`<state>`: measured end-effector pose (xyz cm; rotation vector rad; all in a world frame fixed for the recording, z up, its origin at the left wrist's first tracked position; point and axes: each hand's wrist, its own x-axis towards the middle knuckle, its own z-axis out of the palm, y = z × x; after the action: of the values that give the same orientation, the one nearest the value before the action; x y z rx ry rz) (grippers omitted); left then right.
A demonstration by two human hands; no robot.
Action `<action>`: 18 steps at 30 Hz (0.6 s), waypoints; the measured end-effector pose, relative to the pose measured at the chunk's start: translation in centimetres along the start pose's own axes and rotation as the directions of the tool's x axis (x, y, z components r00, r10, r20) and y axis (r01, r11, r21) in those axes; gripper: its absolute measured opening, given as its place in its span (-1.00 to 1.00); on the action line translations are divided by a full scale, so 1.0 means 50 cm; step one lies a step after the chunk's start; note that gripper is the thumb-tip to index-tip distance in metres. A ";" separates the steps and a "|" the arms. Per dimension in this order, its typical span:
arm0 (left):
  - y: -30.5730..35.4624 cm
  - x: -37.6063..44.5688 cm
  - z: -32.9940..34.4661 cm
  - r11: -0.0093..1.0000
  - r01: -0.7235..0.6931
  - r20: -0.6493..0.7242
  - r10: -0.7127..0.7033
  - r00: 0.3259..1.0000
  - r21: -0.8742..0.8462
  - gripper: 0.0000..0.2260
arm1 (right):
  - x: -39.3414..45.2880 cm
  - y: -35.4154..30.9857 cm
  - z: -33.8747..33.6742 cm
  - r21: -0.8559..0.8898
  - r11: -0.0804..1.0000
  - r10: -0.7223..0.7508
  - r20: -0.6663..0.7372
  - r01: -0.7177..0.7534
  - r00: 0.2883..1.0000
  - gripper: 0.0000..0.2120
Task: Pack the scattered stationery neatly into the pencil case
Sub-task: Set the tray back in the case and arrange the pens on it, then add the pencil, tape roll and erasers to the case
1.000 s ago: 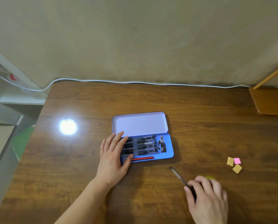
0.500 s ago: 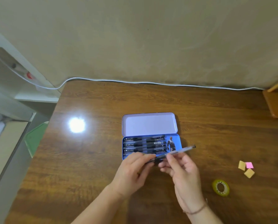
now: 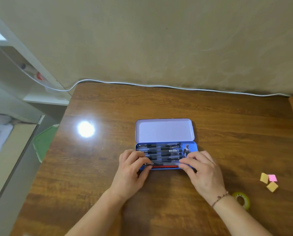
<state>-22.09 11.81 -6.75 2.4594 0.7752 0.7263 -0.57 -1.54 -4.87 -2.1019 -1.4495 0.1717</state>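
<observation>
Both hands' grips, left hand point(image 3: 131, 169) and right hand point(image 3: 202, 169), now pinch the pen point(image 3: 166, 163) lowered into the pencil case point(image 3: 192, 147).

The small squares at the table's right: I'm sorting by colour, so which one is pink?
The farthest-back, rightmost square is pink; the two others beside and in front of it are yellow-orange.

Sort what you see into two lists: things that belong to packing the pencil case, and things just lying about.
Job: pencil case, pens, red pencil, tape roll, three small erasers.

Lying about: white cable, green board, table.
</observation>
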 end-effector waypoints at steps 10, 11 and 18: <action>-0.014 -0.010 0.000 0.996 0.066 -0.021 -0.064 0.998 0.057 -0.88 | 0.002 -0.016 0.025 -0.126 0.992 -0.037 -0.041 0.031 0.998 -0.82; -0.015 -0.010 -0.001 0.996 0.069 -0.022 -0.067 0.997 0.053 -0.88 | 0.001 -0.018 0.026 -0.126 0.992 -0.025 -0.032 0.021 0.999 -0.81; -0.017 -0.016 -0.003 0.995 0.093 -0.036 -0.092 0.995 0.029 -0.94 | -0.001 -0.033 0.035 -0.099 0.995 0.012 -0.002 -0.012 1.000 -0.83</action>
<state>-23.06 11.98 -7.36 2.4257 0.9137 0.7288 -2.67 -0.52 -5.46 -2.1895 -1.4724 0.1040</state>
